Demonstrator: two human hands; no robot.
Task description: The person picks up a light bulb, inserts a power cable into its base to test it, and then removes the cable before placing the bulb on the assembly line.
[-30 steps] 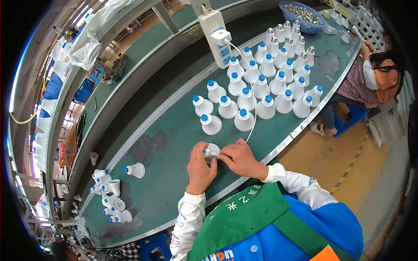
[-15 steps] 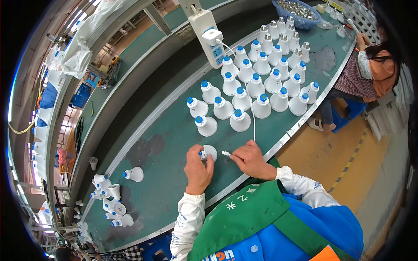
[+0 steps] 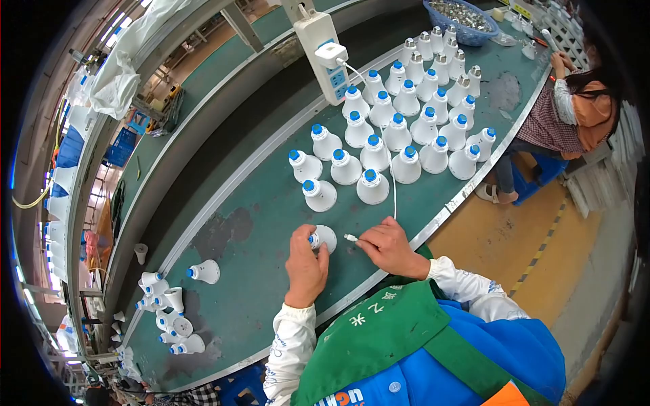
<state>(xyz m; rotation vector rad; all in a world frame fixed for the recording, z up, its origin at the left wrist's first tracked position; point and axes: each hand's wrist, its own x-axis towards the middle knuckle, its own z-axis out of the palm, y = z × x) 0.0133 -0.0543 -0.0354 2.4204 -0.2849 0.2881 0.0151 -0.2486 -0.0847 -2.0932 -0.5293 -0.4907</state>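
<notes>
A left hand (image 3: 306,269), at the centre of the frame, curls around a white, cone-shaped plastic bulb housing (image 3: 326,239) with a blue cap. The housing lies tilted on a long green work surface (image 3: 271,210), its narrow capped end at the fingers and its wide end towards the right of the frame. Just right of it, a right hand (image 3: 391,249) pinches a small white cable connector (image 3: 350,237) between thumb and fingertips, a narrow grip, with the connector's tip pointing at the housing but apart from it. A thin white cable (image 3: 395,196) runs up among upright blue-capped white housings (image 3: 372,188), grouped in the upper middle, to a white plug adapter (image 3: 331,55) on a white power strip (image 3: 313,34). Behind the group stand white housings with silver metal caps (image 3: 440,69). At the upper right, a blue plastic basket (image 3: 467,35) holds small metal pieces. A lone blue-capped housing (image 3: 205,272) lies left of the hands, near a loose cluster of white housings (image 3: 174,301) at lower left. At the right edge, another person in an orange vest (image 3: 592,115) sits beside the surface.
</notes>
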